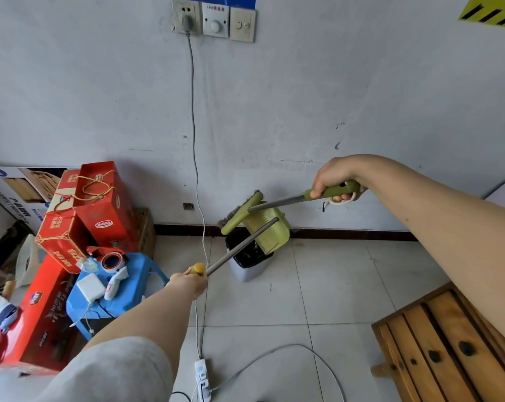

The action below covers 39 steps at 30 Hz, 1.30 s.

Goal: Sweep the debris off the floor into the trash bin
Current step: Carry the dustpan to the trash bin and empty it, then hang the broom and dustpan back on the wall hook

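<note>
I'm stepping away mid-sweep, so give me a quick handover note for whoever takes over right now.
Left hand: grip shut on the dustpan handle.
Right hand: grip shut on the broom handle.
Dustpan is tipped over the trash bin by the wall; the broom head rests against it.
Done: dustpan brought to the bin.
Left: whether it has emptied cannot be seen; finish tipping, mind the floor cable.

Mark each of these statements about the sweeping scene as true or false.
1. The dustpan is tipped over the trash bin. True.
2. The left hand is empty. False: it holds the dustpan's handle.
3. The right hand holds the broom by its green grip. True.
4. The bin stands on the blue stool. False: it stands on the floor by the wall.
</note>
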{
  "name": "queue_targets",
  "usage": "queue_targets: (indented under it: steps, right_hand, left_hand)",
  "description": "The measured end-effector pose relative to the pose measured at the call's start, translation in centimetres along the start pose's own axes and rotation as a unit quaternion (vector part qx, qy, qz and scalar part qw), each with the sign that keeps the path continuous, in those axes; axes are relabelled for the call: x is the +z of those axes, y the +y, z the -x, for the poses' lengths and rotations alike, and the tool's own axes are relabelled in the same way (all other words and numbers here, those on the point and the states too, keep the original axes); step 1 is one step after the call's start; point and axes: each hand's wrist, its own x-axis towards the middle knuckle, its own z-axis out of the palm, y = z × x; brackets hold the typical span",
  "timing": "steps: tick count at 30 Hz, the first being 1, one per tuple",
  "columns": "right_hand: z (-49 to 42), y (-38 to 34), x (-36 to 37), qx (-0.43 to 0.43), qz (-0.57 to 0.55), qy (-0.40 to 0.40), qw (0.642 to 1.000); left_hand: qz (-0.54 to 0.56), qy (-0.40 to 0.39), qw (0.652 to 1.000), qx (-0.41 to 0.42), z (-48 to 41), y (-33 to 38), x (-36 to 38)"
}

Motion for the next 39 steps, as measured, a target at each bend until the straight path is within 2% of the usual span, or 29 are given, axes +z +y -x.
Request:
queue_targets:
  steps: [4, 7, 9, 11, 15, 18, 22, 27, 29, 31, 32, 34, 36, 39]
  right_hand:
    - [-0.5, 0.0, 0.4, 0.007, -0.013, 0.002, 1.000]
    - [-0.7, 0.8, -0.2, 0.029, -0.065, -0.006, 0.997]
    - [-0.7, 1.7, -0.9, 0.044, -0.124, -0.005, 0.991]
    - [-0.6, 2.3, -1.6, 0.049, -0.175, -0.006, 0.983]
    - [0.2, 2.8, -2.7, 0.041, -0.284, -0.030, 0.957]
    - [1.0, 2.7, -3.2, 0.019, -0.364, -0.066, 0.929]
    - [2.4, 3.0, -4.5, -0.012, -0.457, -0.098, 0.884]
    - [4.5, 4.2, -6.7, -0.033, -0.519, -0.075, 0.851]
    - [5.6, 5.3, -8.1, -0.063, -0.539, -0.040, 0.839]
    - [6.4, 6.5, -9.8, -0.119, -0.557, 0.011, 0.822]
    - [6.7, 7.3, -11.1, -0.161, -0.563, 0.038, 0.810]
    - [7.1, 8.6, -13.3, -0.227, -0.549, 0.094, 0.799]
    - [7.1, 9.6, -15.2, -0.257, -0.493, 0.147, 0.818]
    - [6.7, 10.9, -18.5, -0.299, -0.401, 0.196, 0.843]
  left_hand:
    - [-0.052, -0.031, 0.998, 0.010, -1.1, -0.1, 1.2]
    - [-0.181, -0.084, 0.979, 0.042, -1.3, -0.3, 2.9]
    - [-0.285, -0.122, 0.945, 0.100, -0.8, -0.7, 4.7]
    - [-0.399, -0.178, 0.888, 0.143, 0.4, -1.6, 6.9]
    - [-0.584, -0.256, 0.740, 0.214, 3.9, -5.4, 10.8]
    - [-0.697, -0.295, 0.604, 0.249, 6.4, -9.3, 12.0]
    - [-0.787, -0.330, 0.429, 0.296, 9.3, -14.0, 12.3]
    - [-0.836, -0.353, 0.162, 0.387, 12.4, -18.8, 12.6]
    - [-0.820, -0.334, 0.021, 0.464, 13.4, -20.5, 12.9]
    - [-0.755, -0.280, -0.125, 0.579, 14.5, -21.9, 13.5]
    - [-0.712, -0.261, -0.173, 0.629, 15.3, -23.1, 14.1]
    - [-0.638, -0.247, -0.241, 0.688, 17.1, -25.6, 15.2]
    - [-0.580, -0.244, -0.297, 0.718, 18.7, -28.2, 16.3]
    - [-0.514, -0.246, -0.317, 0.758, 20.8, -32.9, 17.7]
